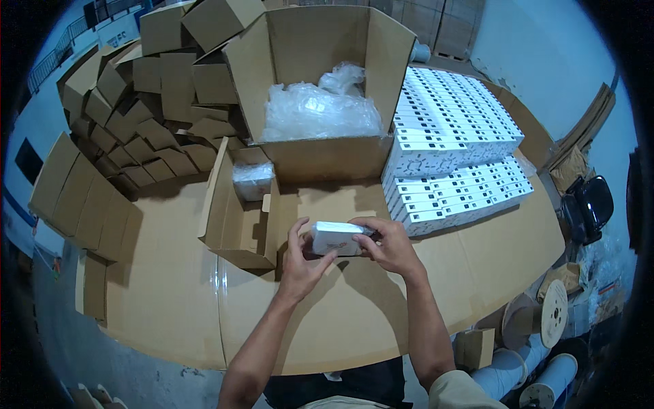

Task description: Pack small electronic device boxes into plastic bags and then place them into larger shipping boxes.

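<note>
Both my hands hold a small white box (335, 240) over the middle of the cardboard-covered table. My left hand (300, 262) grips its left side, with the thumb at the lower front edge. On the right side, my right hand (390, 247) is closed round it with the thumb on the front corner. Just left of my hands stands an open brown carton (238, 253). A plastic-wrapped white pack (253, 181) sits at its far end; the near part of the carton shows bare cardboard.
Behind stands a large open carton (327, 151) holding crumpled clear plastic bags (320, 112). Stacked rows of white boxes (449, 157) fill the far right. Brown cartons (178, 85) pile up at the far left, with more (82, 198) along the left edge. Cable spools (552, 313) lie below right.
</note>
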Demonstrator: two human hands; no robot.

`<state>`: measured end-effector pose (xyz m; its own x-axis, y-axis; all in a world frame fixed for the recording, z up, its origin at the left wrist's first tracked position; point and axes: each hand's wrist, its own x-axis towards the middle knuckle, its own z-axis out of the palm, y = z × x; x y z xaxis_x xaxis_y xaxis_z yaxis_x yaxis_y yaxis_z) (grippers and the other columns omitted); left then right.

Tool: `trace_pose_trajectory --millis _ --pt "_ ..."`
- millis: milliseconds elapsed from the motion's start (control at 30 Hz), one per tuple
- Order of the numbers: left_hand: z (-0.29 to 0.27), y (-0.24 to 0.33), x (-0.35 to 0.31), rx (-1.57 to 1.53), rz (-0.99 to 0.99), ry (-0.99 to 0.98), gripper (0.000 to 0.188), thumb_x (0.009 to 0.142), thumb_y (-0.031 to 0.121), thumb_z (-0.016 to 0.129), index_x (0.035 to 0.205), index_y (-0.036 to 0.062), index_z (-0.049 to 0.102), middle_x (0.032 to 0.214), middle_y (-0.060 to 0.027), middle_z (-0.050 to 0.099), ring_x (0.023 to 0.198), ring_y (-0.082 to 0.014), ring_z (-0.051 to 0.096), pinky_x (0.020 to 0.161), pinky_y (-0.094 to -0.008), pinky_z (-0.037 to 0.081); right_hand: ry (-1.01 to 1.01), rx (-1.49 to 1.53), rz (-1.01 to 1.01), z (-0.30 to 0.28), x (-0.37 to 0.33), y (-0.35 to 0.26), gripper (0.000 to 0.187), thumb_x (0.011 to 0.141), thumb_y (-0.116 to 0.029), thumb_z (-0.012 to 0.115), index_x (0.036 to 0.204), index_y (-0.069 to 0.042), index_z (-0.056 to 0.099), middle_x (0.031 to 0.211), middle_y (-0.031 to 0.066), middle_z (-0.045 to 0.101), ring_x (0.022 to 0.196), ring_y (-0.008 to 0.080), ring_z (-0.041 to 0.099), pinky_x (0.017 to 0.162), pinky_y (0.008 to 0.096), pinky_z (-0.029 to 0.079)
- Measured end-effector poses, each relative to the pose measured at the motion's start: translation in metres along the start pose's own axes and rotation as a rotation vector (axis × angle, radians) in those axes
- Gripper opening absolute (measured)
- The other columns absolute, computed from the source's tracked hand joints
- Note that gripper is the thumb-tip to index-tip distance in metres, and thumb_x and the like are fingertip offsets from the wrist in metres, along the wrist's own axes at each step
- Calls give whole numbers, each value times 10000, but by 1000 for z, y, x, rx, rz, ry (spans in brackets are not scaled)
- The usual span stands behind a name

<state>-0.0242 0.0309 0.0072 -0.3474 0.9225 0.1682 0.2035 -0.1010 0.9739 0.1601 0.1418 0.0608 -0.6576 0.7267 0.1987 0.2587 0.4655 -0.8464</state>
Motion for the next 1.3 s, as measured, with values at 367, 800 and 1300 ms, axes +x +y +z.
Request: trace_pose_trajectory --millis 367,800,1300 --pt "-16 21 -114 824 157 -64 732 892 272 711 1471 -32 380 1511 -260 403 1413 -435 364 1172 -536 291 158 522 -51 34 60 -5 250 988 -28 609 1215 65 566 1030 128 680 863 150 705 740 292 613" --pt "-22 28 -124 915 116 -92 653 903 376 659 1407 -1 485 1501 -192 433 1412 -382 369 1162 -571 287 -20 522 -176 94 157 -11 226 975 19 584 1200 24 558 1045 106 659 983 141 646 847 297 561" --pt "-25 28 -121 878 108 -87 601 909 355 655 1374 5 505 1477 -182 449 1392 -367 380 1164 -558 284 -84 -423 -442 117 175 -53 188 811 53 599 996 41 567 1040 256 594 982 470 609 889 505 521"
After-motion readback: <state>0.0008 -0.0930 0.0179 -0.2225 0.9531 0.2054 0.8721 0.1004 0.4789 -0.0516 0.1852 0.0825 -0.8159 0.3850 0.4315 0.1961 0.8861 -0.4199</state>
